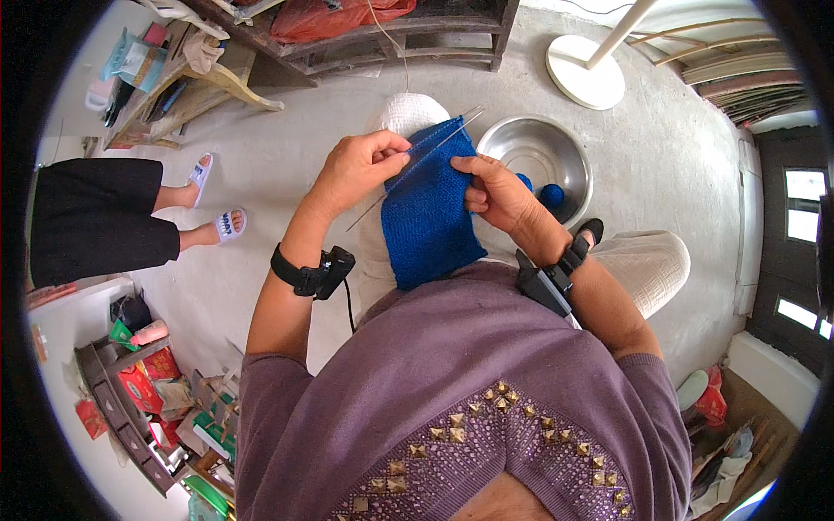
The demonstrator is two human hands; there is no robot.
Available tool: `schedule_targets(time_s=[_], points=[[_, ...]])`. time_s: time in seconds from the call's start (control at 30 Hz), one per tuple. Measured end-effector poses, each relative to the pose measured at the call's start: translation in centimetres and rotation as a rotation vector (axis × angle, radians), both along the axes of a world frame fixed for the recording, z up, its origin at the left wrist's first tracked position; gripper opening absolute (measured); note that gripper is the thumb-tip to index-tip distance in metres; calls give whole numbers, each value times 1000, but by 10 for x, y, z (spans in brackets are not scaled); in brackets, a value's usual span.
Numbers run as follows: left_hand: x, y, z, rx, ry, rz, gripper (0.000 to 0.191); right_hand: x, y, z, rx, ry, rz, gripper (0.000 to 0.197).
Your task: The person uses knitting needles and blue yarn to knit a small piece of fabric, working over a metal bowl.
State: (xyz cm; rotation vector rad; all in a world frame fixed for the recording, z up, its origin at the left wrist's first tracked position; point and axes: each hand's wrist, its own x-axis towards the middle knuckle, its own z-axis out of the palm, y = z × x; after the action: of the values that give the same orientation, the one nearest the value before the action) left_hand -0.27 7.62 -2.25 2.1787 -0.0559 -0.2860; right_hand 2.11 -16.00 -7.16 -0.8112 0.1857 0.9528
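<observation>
A rectangular piece of blue knitting (430, 218) lies over my lap, with thin metal knitting needles (455, 132) along its upper edge. My left hand (368, 163) pinches the upper left edge of the knitting by the needles, thumb and forefinger close together. On the right edge, my right hand (498, 185) holds the fabric, thumb on top and fingers curled beneath. A stainless steel basin (528, 146) stands on the floor beyond my right hand. Inside it are a ball of blue yarn (552, 195) and another blue ball, partly hidden by that hand.
Another person (104, 221) in black clothing and white slides stands at the left. A wooden bench (221, 84) holding bags and a dark wooden frame (417, 49) are ahead. A white round stand base (586, 71) rests beyond the basin. Cluttered drawers (124, 417) stand at lower left.
</observation>
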Motion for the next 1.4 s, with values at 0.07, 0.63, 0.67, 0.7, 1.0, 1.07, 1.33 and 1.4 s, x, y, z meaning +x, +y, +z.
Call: schedule_targets(time_s=[0.07,0.63,0.67,0.7,1.0,1.07,1.33,1.4], points=[[-1,1,0,-8,-19,2,21,0,0,-1,-3,-3,-3,11],[-2,0,9,296,-329,-156,20,-1,-1,-8,51,63,28,8],[-2,0,9,326,-337,-169,20,-1,-1,-9,51,63,27,8],[-2,0,9,357,-346,-182,20,-1,-1,-10,52,65,24,7],[-2,-4,7,414,-480,-237,18,-2,-2,-10,54,64,40,6],[-1,-6,5,415,-503,-236,18,-2,-2,-10,51,64,50,6],[1,-8,0,435,-613,-226,12,-1,-4,-7,16,90,75,6],[2,-8,-2,387,-616,-189,9,-1,-5,-8,6,64,83,7]])
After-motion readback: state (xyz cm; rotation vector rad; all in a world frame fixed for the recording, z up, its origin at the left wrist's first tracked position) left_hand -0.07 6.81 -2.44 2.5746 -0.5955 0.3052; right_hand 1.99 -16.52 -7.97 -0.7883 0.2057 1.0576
